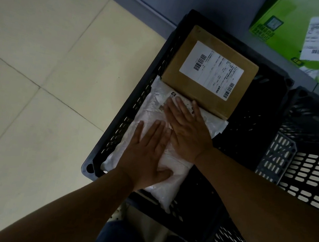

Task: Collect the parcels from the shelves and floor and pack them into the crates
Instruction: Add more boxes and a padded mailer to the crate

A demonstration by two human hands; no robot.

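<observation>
fingers of both hands point(150, 150) lie flat, pressing white parcel point(152, 109).

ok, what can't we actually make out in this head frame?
- Label on the white poly parcel: mostly covered by the right hand and left hand.
- Text on the brown box label: too small to read.
- Green box: cut off by the top and right edges, label blurred.
- Second crate: contents cut off at the right edge.
- Black crate floor: too dark.

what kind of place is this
Probably a parcel sorting or courier pickup room: a brown box and a green box carry barcoded shipping labels, and a black plastic crate sits on a tiled floor.
</observation>
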